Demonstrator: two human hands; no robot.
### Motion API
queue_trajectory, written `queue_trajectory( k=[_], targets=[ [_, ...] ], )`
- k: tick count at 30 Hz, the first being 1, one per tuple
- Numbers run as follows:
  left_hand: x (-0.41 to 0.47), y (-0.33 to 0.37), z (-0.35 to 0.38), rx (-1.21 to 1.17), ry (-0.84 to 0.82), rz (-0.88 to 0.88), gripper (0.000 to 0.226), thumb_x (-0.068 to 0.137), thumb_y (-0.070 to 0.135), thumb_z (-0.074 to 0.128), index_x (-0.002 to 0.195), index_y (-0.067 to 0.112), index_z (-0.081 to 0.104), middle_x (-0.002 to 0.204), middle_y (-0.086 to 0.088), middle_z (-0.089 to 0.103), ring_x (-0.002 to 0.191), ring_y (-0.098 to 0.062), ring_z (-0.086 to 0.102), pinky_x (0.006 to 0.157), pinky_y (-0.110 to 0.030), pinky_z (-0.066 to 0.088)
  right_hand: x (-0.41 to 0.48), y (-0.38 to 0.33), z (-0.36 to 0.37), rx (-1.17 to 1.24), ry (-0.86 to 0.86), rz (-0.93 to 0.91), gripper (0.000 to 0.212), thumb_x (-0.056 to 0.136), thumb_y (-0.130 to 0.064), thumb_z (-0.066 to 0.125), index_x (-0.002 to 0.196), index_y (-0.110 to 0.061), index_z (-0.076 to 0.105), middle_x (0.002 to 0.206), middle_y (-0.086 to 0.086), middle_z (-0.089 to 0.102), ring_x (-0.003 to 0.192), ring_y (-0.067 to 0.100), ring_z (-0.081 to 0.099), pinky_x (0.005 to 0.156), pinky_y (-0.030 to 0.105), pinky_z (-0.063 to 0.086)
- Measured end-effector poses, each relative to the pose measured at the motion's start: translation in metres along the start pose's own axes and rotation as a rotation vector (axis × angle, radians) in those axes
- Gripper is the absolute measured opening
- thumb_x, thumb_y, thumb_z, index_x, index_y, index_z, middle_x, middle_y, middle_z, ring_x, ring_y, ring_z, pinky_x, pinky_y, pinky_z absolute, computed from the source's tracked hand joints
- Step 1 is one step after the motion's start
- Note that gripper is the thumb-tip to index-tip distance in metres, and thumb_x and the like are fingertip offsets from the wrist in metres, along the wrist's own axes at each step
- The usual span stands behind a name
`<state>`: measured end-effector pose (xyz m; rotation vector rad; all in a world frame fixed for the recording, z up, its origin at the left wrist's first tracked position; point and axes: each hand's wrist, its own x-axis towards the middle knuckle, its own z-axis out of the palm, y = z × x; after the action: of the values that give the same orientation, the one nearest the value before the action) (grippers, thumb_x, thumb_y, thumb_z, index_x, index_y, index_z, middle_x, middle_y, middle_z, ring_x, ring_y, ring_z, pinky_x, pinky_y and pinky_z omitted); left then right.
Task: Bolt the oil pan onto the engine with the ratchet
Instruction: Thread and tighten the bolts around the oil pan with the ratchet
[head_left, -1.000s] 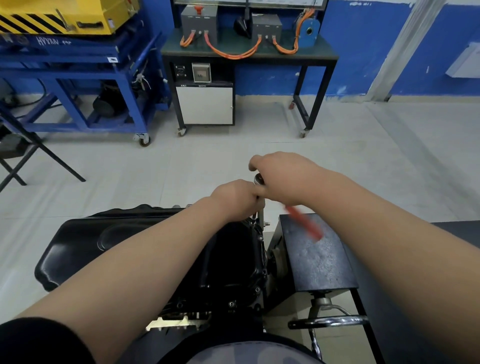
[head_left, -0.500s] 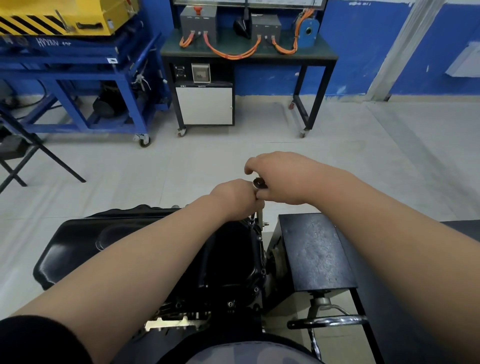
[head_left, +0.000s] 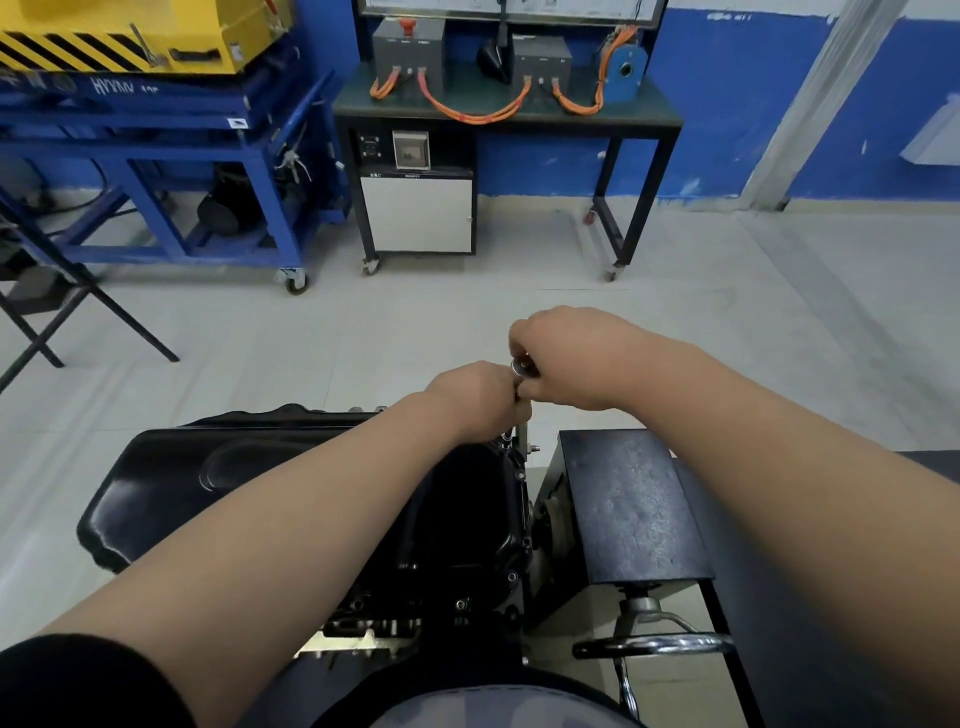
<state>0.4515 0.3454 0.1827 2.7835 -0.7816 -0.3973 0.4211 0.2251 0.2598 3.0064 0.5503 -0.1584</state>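
Both hands meet in the middle, above the far right corner of the oil pan (head_left: 249, 483). The oil pan is black and shiny and sits on top of the engine (head_left: 457, 566), low in the picture, partly hidden under the left arm. The ratchet (head_left: 521, 367) is held up between the two hands, and only its small round silver head shows. The right hand (head_left: 576, 358) is curled tight over the ratchet's handle, so the handle itself is hidden. The left hand (head_left: 475, 402) is a closed fist just below the silver head, wrapped around the top of the ratchet's thin metal bar (head_left: 521, 435). The two hands touch each other. The bar stands straight up and goes down to the edge of the oil pan, but its tip is too small to see well. Small bolts dot the rim on the right side of the engine. Just to the right of the engine is a black metal box (head_left: 631, 512), and a shiny hand wheel (head_left: 657, 644) sticks out below it. Farther back on the pale floor (head_left: 363, 338) stand a blue cart (head_left: 156, 156) with a yellow machine (head_left: 130, 36) on top, and a dark table (head_left: 654, 117) with orange cables (head_left: 470, 113) on it.
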Motion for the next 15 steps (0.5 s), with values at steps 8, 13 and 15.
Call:
queue_trajectory(
  k=[8,13,15],
  targets=[
    [-0.003,-0.001,0.004,-0.174,0.068,-0.014,0.019,0.090,0.030,0.045,0.079,0.029,0.061,0.079,0.002,0.058,0.082,-0.026,0.056,0.069,-0.026,0.039,-0.003,-0.011,0.008,-0.097,0.032,0.336,0.053,0.086,-0.063,0.038,0.059,-0.018,0.043,0.062,-0.001,0.041,0.053,0.018,0.041,0.047,0.025,0.022],
    [-0.001,-0.003,0.008,0.023,0.103,0.000,0.035,0.092,0.029,0.035,0.059,0.020,0.032,0.062,-0.002,0.049,0.067,-0.029,0.049,0.058,-0.029,0.034,-0.004,-0.004,0.004,-0.026,0.033,0.016,0.019,0.087,-0.035,0.051,0.089,-0.018,0.058,0.092,0.002,0.059,0.077,0.023,0.055,0.053,0.028,0.031],
    [-0.002,-0.005,0.011,0.035,0.108,0.011,0.038,0.094,0.036,0.033,0.058,0.022,0.032,0.058,0.003,0.043,0.064,-0.026,0.046,0.055,-0.029,0.032,-0.005,0.001,0.001,-0.019,0.034,-0.072,0.015,0.087,-0.025,0.053,0.101,-0.021,0.057,0.103,0.000,0.056,0.091,0.023,0.056,0.060,0.030,0.035]
  ],
)
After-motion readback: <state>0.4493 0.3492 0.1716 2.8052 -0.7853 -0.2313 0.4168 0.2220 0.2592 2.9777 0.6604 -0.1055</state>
